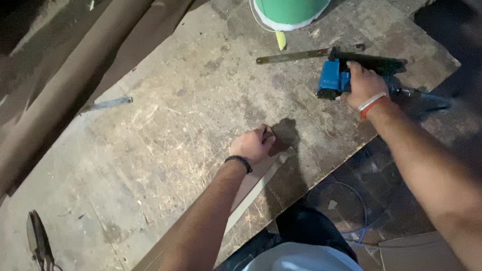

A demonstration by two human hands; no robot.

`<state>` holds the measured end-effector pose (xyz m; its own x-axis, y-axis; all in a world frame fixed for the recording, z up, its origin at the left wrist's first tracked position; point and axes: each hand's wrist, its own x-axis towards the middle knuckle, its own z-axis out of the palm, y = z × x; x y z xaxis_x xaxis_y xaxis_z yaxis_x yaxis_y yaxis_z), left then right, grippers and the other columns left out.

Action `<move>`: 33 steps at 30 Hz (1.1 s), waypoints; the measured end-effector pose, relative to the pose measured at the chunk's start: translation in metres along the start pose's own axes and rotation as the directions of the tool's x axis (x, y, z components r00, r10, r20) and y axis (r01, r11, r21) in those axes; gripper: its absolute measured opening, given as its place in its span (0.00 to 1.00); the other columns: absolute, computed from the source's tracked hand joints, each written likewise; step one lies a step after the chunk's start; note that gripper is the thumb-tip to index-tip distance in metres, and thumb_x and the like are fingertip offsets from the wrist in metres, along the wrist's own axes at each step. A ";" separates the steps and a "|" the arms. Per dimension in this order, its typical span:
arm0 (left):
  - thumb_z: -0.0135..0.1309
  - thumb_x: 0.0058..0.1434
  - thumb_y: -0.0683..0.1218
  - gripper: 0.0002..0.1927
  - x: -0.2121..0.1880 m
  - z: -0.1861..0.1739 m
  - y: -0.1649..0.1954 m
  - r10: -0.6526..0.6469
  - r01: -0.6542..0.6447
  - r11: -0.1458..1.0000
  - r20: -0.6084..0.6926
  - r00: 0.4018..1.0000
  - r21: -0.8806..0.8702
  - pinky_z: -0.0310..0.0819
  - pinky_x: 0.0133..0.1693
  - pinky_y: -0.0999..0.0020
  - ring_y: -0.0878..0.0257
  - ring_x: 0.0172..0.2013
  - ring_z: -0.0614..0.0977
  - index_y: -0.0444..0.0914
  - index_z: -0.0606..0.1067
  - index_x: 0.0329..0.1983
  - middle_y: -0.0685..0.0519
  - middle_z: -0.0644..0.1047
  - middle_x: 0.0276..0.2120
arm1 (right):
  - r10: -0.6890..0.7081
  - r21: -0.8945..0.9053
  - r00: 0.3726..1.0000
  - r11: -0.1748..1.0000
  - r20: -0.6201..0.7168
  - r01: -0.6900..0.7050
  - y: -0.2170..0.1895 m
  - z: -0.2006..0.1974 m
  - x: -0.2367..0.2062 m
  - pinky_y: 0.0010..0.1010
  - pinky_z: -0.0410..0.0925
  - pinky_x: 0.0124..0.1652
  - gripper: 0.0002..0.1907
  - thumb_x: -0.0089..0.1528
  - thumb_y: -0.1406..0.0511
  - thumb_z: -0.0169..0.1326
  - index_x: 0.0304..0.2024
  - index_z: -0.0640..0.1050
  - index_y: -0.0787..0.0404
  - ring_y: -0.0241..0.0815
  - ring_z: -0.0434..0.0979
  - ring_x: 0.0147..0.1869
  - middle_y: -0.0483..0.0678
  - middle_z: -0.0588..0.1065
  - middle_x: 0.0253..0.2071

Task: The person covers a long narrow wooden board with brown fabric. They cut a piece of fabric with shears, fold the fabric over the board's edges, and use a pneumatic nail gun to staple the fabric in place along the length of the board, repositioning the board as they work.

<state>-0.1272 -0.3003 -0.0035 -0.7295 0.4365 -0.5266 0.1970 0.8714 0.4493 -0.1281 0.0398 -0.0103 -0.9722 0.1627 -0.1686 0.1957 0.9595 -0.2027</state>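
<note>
My right hand (364, 84) grips a blue pneumatic staple gun (333, 80) that rests on the worn wooden worktable (193, 99), with a blue air hose (425, 99) trailing off to the right. My left hand (253, 145) is closed on the end of a brown cardboard strip (256, 188) lying along the table's near edge, fingers pinching it. A dark band circles my left wrist, a red and white band my right.
A green bucket with a white base (291, 2) stands at the table's far edge. A metal bar (292, 56) lies beyond the gun. Large scissors (41, 251) lie at the near left. Brown rolled sheets (73, 79) lean at the left. A hose loop (348, 213) sits on the floor.
</note>
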 end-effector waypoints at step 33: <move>0.53 0.66 0.55 0.17 -0.012 0.026 0.007 0.067 -0.049 0.994 -0.208 0.976 0.093 0.79 0.40 0.49 0.45 0.41 0.85 0.42 0.69 0.51 0.43 0.83 0.39 | 0.167 0.699 0.915 0.600 0.366 -0.389 -0.122 -0.007 -0.156 0.36 0.70 0.29 0.13 0.54 0.61 0.65 0.30 0.82 0.67 0.41 0.78 0.25 0.53 0.79 0.24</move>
<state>-0.1002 -0.2942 -0.0127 -0.8349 0.4380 -0.3334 0.2924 0.8661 0.4054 -0.0009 -0.1015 0.0476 -0.8101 0.2253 -0.5413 0.5858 0.3517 -0.7302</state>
